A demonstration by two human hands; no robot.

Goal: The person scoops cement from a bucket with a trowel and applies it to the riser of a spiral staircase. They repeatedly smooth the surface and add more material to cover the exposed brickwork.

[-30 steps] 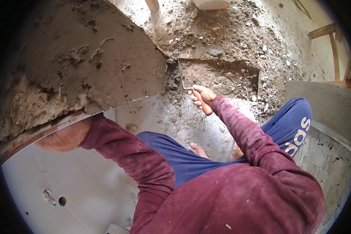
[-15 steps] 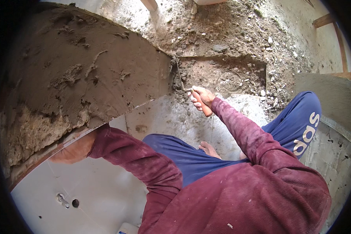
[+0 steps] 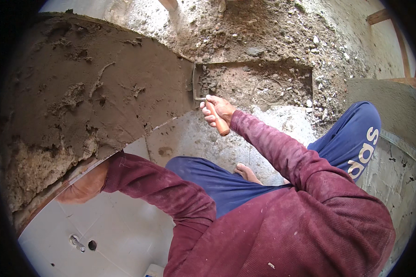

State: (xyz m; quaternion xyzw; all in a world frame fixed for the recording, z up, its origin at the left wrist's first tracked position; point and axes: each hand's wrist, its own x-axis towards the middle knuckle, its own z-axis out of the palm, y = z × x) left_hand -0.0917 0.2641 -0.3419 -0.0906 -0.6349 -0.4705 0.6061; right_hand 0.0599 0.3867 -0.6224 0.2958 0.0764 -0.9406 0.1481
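My right hand (image 3: pixel 220 110) is closed around the wooden handle of a trowel (image 3: pixel 219 122). Its thin metal blade, seen nearly edge-on, lies against the near-vertical end of a wide layer of wet grey mortar (image 3: pixel 120 87). This mortar coats the large surface at the left, smooth toward the right and rough and crumbly at its lower left. My left hand (image 3: pixel 84 184) is at the pale lower edge of that coated surface; its fingers are out of sight, so its grip cannot be made out.
Beyond the trowel, a rectangular recess (image 3: pixel 259 83) holds rubble and mortar crumbs. Loose debris (image 3: pixel 245 27) covers the ground behind it. A pale tiled wall (image 3: pixel 125 231) with a pipe fitting (image 3: pixel 77 243) stands lower left; a grey mortared block (image 3: pixel 388 104) is at the right.
My right hand and the trowel have shifted left, and the blade now stands closer along the mortar's end. My left hand stays at the edge. The view has shifted slightly.
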